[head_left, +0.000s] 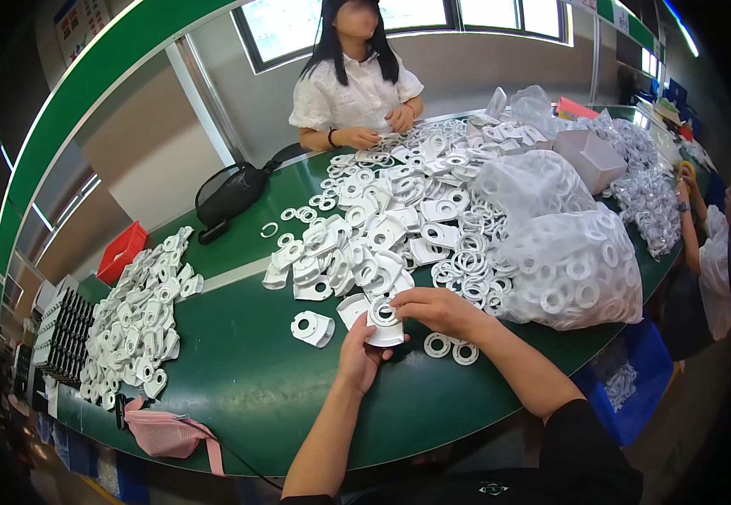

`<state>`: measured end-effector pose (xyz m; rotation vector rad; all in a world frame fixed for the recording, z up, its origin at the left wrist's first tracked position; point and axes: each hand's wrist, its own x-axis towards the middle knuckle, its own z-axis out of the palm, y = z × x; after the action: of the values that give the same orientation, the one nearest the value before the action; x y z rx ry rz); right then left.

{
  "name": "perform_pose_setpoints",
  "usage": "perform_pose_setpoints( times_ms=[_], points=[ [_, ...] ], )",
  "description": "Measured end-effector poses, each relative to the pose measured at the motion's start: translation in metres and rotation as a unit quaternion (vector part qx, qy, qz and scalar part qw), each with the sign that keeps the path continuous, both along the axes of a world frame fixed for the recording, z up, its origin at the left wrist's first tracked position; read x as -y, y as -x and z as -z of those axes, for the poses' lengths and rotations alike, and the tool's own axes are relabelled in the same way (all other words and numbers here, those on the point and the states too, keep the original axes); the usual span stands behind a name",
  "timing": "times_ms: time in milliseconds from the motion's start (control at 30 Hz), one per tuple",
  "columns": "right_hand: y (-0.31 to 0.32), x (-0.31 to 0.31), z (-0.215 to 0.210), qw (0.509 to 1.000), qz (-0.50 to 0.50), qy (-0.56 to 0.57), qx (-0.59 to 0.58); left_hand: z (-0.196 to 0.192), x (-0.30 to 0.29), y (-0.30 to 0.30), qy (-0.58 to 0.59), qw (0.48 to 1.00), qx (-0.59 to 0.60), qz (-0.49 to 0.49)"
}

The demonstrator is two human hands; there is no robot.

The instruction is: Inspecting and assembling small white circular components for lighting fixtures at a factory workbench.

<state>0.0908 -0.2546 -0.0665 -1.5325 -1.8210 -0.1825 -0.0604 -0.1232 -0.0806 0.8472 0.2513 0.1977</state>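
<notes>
left hand point(359, 353) grips a white plastic bracket point(385, 324); right hand point(437, 310) pinches a ring onto it. a finished pile point(134, 324) sits left; many loose parts point(382, 227) remain on the bench point(239, 370).

left hand point(357, 358) fingers sit behind the white plastic part point(385, 324), so the grip there is hidden; its lower edge is covered by the palm. right hand point(439, 310) fingertips point(401, 310) cover the ring on top of it. Clear bag point(569, 265) contents blur into one mass. Person at the right edge point(710, 252) is cut off by the rim. Black tray point(61, 337) contents too small to tell.
</notes>
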Motion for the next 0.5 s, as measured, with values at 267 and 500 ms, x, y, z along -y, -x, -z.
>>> perform_pose_setpoints(
  times_ms=[267, 500],
  points=[
    [0.003, 0.003, -0.006, 1.0, -0.012, 0.005, 0.023, 0.001, 0.007, 0.0, -0.099, 0.995, -0.014, -0.007],
    [0.017, -0.003, -0.009, 0.987, 0.012, -0.026, -0.16, 0.001, 0.006, 0.002, -0.132, 0.991, -0.019, -0.031]
  ],
)
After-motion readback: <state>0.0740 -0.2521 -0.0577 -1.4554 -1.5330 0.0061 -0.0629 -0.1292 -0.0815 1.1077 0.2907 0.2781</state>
